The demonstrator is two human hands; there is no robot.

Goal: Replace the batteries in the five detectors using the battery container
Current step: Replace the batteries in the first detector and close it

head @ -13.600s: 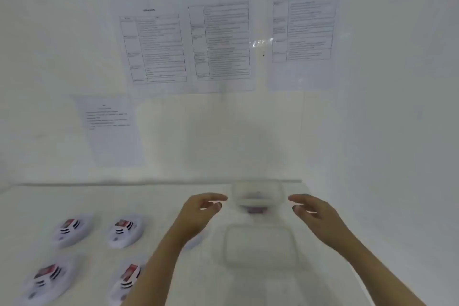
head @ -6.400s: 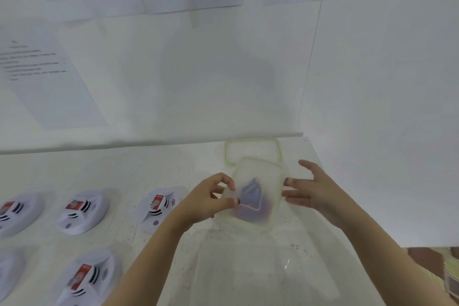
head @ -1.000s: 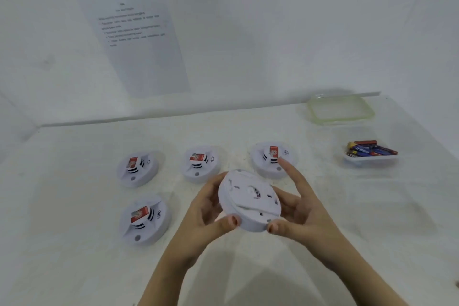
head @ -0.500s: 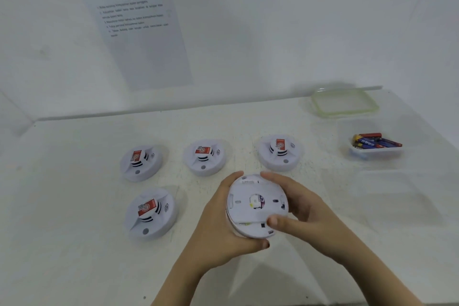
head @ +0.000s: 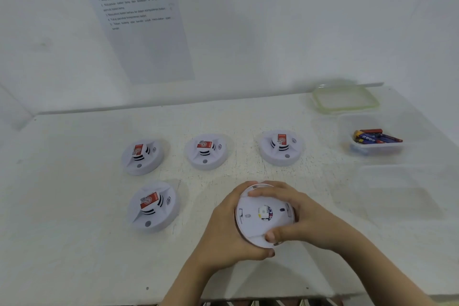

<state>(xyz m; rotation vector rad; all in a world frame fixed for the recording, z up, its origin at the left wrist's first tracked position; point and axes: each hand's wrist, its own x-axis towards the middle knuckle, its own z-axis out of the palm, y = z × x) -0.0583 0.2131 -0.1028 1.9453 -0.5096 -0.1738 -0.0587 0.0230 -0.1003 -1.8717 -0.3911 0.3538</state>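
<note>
Left zone: bare table runs from the left edge to the detectors. Three of these stand in a back row with narrow gaps between them. A fourth detector sits in front of the leftmost. Front centre is taken up by the left hand, right hand and held detector. The right side is lined, back to front, by lid, battery tub and clear tub (near one another). An open lane lies between the back row and these tubs. The wall closes the far edge.

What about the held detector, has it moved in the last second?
Yes. The held detector has drawn toward the person, away from the back-right detector it nearly overlapped; bare table now shows between them.
</note>
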